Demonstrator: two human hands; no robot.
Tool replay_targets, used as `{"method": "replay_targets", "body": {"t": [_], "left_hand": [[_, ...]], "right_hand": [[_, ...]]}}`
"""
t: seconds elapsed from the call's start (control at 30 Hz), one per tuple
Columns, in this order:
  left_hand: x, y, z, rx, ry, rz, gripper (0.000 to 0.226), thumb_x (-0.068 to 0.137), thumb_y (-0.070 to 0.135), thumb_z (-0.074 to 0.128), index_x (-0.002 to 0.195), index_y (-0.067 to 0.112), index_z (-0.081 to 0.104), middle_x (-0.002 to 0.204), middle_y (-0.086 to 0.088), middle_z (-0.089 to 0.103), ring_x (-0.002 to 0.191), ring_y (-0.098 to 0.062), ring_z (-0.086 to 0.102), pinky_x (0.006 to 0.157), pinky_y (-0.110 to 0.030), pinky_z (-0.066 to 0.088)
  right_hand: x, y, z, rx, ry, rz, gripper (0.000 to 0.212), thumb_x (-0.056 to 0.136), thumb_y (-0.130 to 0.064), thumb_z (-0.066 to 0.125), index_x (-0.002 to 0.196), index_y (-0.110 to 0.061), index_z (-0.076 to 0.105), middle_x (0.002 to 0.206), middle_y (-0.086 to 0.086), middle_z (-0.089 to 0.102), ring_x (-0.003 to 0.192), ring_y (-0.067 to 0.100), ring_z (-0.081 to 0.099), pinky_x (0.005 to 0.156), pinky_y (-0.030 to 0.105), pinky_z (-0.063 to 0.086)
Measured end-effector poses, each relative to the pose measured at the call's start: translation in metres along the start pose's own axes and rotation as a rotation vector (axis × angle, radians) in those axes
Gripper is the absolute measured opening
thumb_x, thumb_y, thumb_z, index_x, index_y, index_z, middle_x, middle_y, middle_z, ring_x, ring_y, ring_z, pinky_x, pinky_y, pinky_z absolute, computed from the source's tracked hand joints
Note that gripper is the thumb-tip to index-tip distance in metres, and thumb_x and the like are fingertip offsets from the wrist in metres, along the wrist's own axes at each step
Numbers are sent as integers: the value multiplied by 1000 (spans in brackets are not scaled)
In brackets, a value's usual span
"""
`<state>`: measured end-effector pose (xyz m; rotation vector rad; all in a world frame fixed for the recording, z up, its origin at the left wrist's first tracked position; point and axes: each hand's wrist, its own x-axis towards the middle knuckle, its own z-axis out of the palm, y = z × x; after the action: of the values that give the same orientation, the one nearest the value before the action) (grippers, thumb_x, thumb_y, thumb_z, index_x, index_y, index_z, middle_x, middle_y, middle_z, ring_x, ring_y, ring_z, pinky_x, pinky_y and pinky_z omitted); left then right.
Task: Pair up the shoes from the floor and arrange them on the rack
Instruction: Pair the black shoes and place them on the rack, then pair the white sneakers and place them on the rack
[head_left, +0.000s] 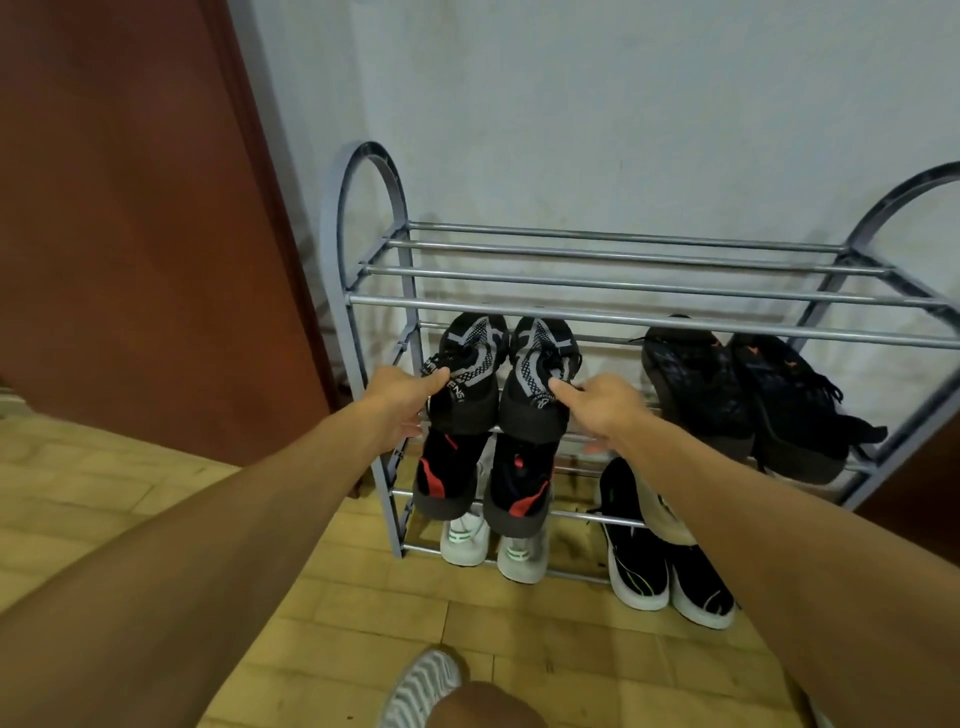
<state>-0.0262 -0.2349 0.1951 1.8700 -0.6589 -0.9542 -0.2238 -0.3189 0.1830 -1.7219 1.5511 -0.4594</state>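
Observation:
A grey metal shoe rack (623, 316) stands against the wall. On its second tier, at the left, two black shoes with grey knit patterns sit side by side, toes toward the wall. My left hand (400, 402) grips the left shoe (470, 358) by its heel side, thumb on top near the laces. My right hand (605, 408) grips the right shoe (540, 353) the same way. A black pair (696, 384) lies on the same tier at the right. Below are a black-and-red pair (447, 478), a white pair (465, 543) and a black-and-white pair (641, 571).
A brown door (130, 208) stands close to the rack's left side. The floor (363, 613) is yellowish tile. My own foot in a pale striped shoe (423, 686) is at the bottom edge. A pale shoe (662, 512) shows partly behind my right forearm.

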Motion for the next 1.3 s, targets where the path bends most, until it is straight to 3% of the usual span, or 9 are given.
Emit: {"method": "replay_targets", "body": {"t": [0.13,0.23,0.33,0.57,0.83,0.93,1.0,1.13,1.3], "left_hand": [[-31,-18,-22,23,-63,29,47,86,33,66,122,6,53,121,-10,55,81,-18,57,56,-24,49],[-56,-38,-42,91,-107,30,56,85,39,66,126,4,54,123,-9,57,89,-20,59,71,-29,52],[-85,-60,-63,173,-164,66,43,86,40,64,113,7,58,117,-9,59,98,-23,60,86,-36,52],[-139,-151,-95,299,-238,5,35,88,33,63,114,9,62,110,-7,61,94,-23,59,78,-33,47],[-137,-290,-91,353,-330,-229,38,85,33,66,113,8,64,113,-8,63,84,-16,58,64,-23,45],[-128,-336,-76,382,-320,-301,39,83,28,68,116,7,62,126,-11,60,95,-18,57,77,-24,43],[-123,-364,-66,513,-309,-315,48,84,29,66,127,9,55,135,-9,53,107,-19,55,82,-23,38],[-120,-405,-47,672,-307,-351,60,86,30,62,138,6,42,140,-18,45,122,-31,50,95,-33,43],[-115,-421,-36,671,-255,-353,52,83,24,63,130,6,50,128,-16,55,113,-31,54,86,-33,44]], "right_hand": [[-30,0,2,56,7,18,29,93,-39,58,94,-10,57,86,6,59,69,22,61,55,32,57],[-57,-5,13,3,-16,-4,26,93,-29,59,98,-4,61,99,13,62,90,32,66,74,42,61],[-90,-13,32,-54,-94,-5,22,92,-21,59,99,-2,64,100,17,66,88,35,68,62,37,61],[-162,-5,104,-409,-389,-75,23,89,-22,61,71,-8,57,68,7,53,55,24,61,39,25,50],[-194,47,187,-727,-691,-149,18,91,-26,56,97,-10,56,89,6,54,77,22,55,59,31,52],[-194,67,208,-813,-750,-163,23,92,-28,56,78,-12,48,79,4,48,69,19,48,49,26,32],[-190,79,217,-814,-788,-154,27,92,-27,56,70,-12,49,71,4,47,61,16,46,52,27,37],[-178,90,225,-809,-856,-178,35,93,-30,56,118,-6,63,117,10,66,106,26,64,92,38,54],[-165,96,228,-756,-872,-237,40,94,-29,56,126,-5,60,132,12,60,119,26,57,99,33,47]]}}
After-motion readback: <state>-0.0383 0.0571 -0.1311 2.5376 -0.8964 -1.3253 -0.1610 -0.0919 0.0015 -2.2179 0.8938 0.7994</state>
